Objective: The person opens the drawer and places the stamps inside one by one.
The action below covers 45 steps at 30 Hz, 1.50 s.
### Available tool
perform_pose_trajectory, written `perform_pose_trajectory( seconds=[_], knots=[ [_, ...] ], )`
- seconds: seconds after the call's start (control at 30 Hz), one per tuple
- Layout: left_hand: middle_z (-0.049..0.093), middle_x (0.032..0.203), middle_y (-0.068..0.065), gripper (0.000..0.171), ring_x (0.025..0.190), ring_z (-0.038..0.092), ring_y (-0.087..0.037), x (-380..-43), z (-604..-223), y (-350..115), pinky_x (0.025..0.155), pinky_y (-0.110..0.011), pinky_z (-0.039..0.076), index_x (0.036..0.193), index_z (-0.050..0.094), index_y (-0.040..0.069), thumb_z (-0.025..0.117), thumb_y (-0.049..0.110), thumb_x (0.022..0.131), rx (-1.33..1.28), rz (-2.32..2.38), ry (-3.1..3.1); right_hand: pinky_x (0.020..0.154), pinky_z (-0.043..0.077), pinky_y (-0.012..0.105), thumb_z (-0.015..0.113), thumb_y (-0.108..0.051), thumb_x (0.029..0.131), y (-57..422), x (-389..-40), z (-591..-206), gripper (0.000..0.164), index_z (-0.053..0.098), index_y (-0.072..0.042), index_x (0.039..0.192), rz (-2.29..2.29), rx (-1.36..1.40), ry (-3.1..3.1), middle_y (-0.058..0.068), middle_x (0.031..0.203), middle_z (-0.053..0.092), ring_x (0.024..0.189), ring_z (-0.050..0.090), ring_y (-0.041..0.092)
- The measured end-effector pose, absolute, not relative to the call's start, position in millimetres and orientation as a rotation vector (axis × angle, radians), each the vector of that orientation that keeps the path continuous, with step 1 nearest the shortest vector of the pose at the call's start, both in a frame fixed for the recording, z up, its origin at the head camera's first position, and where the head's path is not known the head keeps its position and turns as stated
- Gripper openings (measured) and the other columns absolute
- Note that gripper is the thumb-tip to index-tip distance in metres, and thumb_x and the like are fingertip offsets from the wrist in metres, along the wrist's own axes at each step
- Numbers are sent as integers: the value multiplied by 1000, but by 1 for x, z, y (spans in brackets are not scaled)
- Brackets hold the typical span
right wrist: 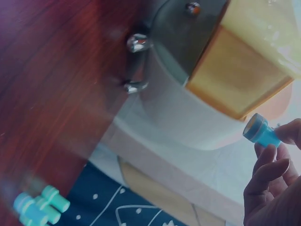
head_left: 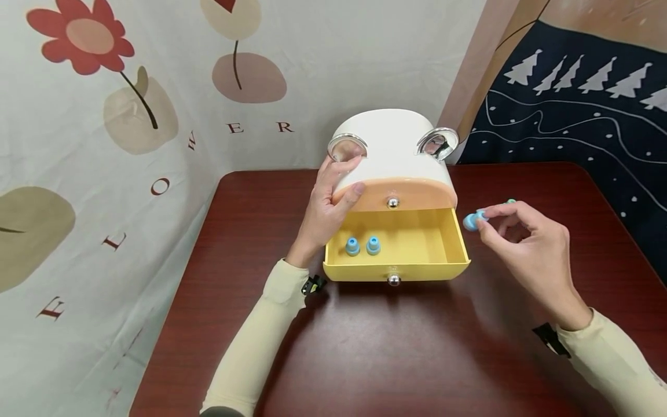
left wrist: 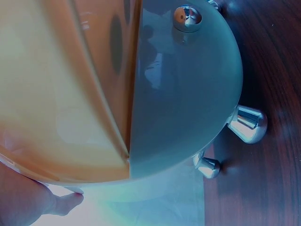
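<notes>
My left hand (head_left: pixel 333 194) rests against the left side of a small rounded drawer cabinet (head_left: pixel 393 139), with its thumb on the orange upper drawer front (head_left: pixel 422 194) and a finger by the left silver ring (head_left: pixel 348 147). Below that, the yellow drawer (head_left: pixel 438 272) is pulled out. Two small blue stepped cylinders (head_left: pixel 373 245) stand upright inside it, toward the left. Just right of the drawer, my right hand (head_left: pixel 531 243) pinches a similar blue stepped cylinder (right wrist: pixel 263 132) between thumb and fingertips, its wider end pointing away from the hand.
Several more blue and green cylinders (right wrist: pixel 42 207) stand together on the red-brown table (head_left: pixel 406 347), right of the cabinet. The cabinet has shiny silver feet (left wrist: pixel 249 125) and round silver knobs (head_left: pixel 394 280). A flower-printed cloth (head_left: pixel 323 63) hangs behind.
</notes>
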<state>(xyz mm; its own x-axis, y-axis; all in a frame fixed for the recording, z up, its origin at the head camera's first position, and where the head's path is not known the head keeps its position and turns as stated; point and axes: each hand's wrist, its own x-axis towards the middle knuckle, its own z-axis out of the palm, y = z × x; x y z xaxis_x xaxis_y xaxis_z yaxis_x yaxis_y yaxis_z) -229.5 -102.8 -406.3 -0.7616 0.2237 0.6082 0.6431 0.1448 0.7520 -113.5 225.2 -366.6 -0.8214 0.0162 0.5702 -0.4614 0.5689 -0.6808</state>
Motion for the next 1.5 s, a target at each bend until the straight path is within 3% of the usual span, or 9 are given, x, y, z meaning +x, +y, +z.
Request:
perform_pose_trajectory(
  seconds=[0.2,0.37,0.5,0.7,0.8,1.03,1.3,1.4,1.5],
  knots=[
    [62,154,-7,50,161,24,-23,-230,-406,-103,128,-48,21,149,64,8,72,34,107,-849,-1661,-2058,60,44,14,85,12,86,212,-115,-363,23,80,1,106,1194,418,-2283,8,79,72,66,56,6],
    [62,153,-10,46,159,27,-24,-229,-404,-103,127,-47,23,148,65,7,73,13,103,-854,-1670,-2043,57,45,14,90,8,84,213,-126,-376,27,82,-6,106,1154,470,-2329,-1,79,73,62,57,4],
    [62,154,-6,46,160,25,-19,-228,-405,-103,129,-44,19,149,65,9,72,20,105,-833,-1645,-2074,55,44,16,93,0,84,207,-131,-379,26,82,-13,103,1121,543,-2388,-8,78,70,60,57,5],
    [61,154,-2,47,158,28,-17,-230,-405,-102,125,-43,26,150,65,10,71,28,107,-821,-1640,-2079,53,41,20,94,-7,86,194,-137,-376,23,81,-20,101,1024,643,-2501,-13,80,68,60,54,9],
    [62,154,-2,47,160,25,-18,-230,-406,-103,128,-44,21,150,65,10,70,29,107,-823,-1635,-2078,54,41,21,93,-8,88,190,-140,-374,22,81,-22,100,997,682,-2550,-14,81,69,63,55,9],
    [62,155,-4,46,162,21,-20,-228,-406,-103,129,-46,16,149,65,10,72,16,104,-818,-1674,-2075,58,47,25,90,-12,92,181,-149,-371,19,80,-27,98,994,808,-2680,-18,82,70,71,61,6],
    [60,152,-22,45,160,25,-31,-213,-384,-101,128,-47,17,144,63,-5,70,-2,99,-801,-1714,-2075,65,51,29,91,-17,93,169,-163,-370,16,78,-27,95,985,921,-2796,-16,83,69,77,64,6],
    [60,151,-24,42,159,27,-30,-204,-372,-101,128,-47,19,143,62,-7,69,0,102,-811,-1710,-2074,64,50,29,92,-17,92,165,-169,-370,17,78,-26,95,934,953,-2809,-16,80,67,74,63,5],
    [62,152,-15,43,158,29,-25,-214,-385,-102,126,-47,23,146,64,0,70,16,106,-838,-1687,-2063,61,49,30,93,-18,90,162,-172,-370,18,78,-27,93,879,969,-2830,-16,73,64,69,62,3]
  ],
)
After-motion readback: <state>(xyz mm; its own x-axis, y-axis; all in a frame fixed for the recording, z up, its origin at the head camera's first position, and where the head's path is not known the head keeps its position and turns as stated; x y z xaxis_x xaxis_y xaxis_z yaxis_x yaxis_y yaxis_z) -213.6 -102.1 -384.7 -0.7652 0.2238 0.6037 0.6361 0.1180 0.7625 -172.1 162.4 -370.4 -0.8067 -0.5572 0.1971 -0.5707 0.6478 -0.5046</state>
